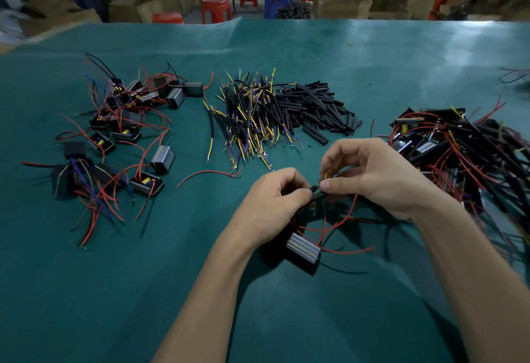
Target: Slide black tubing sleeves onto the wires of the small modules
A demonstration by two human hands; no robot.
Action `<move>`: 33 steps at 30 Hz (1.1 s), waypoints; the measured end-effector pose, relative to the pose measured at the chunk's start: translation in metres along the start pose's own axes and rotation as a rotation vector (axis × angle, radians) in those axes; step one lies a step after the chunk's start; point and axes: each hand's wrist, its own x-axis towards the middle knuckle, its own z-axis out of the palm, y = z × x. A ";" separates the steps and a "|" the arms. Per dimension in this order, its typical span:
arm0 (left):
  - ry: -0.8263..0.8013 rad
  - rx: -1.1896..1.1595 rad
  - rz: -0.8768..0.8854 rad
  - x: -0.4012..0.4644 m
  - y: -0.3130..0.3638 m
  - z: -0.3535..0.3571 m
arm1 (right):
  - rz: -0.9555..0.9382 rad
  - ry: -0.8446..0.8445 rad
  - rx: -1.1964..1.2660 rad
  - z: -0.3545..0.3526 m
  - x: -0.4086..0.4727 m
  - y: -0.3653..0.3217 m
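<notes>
Green table mat (286,47) bears modules (120,133), wire bundles (246,115), black sleeves (312,107).

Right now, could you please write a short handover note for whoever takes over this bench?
Left hand pinches a black sleeve; right hand pinches its other end, where a yellow wire shows. Both grips are closed on it.
The module being worked on lies on the green mat below the hands, red wires trailing.
Loose sleeves are piled centre back, yellow and blue leads beside them.
Bare modules lie left; the sleeved heap right looks done.
Left: finish this sleeve, then the left pile.
</notes>
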 end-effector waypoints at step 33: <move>0.064 -0.104 0.111 -0.002 -0.003 -0.003 | 0.000 -0.012 0.048 0.000 0.000 0.002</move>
